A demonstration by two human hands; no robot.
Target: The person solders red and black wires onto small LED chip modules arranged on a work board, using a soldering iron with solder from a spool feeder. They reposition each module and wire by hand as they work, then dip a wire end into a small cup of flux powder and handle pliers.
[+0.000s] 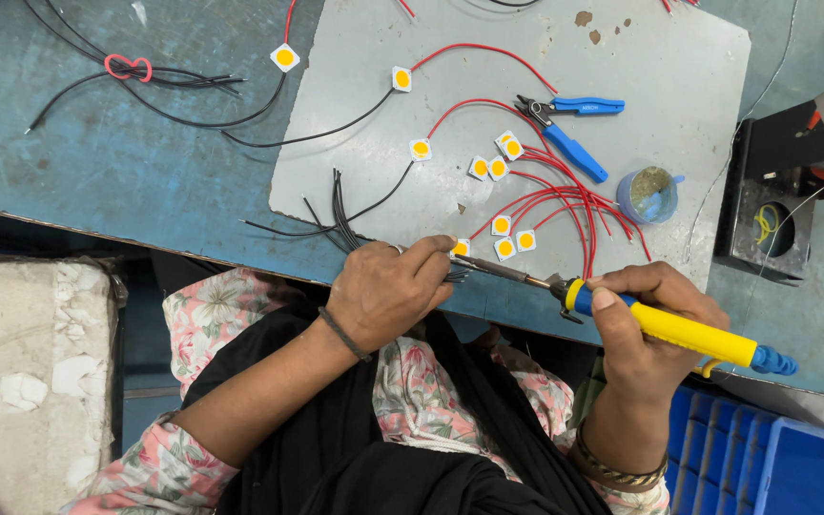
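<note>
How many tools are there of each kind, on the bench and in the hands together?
Yellow soldering iron, in the right hand: 1
Blue-handled cutters: 1
Small round pot: 1
Black stand: 1
Total: 4
The left hand holds black wires, no tool.

Left hand (388, 291) reaches forward, wrist bent, fingertips (441, 246) pinched together in a tight grip. Right hand (646, 319) sits alongside, fist curled closed, thumb pressed flat on top, forearm angling back toward the body.
</note>
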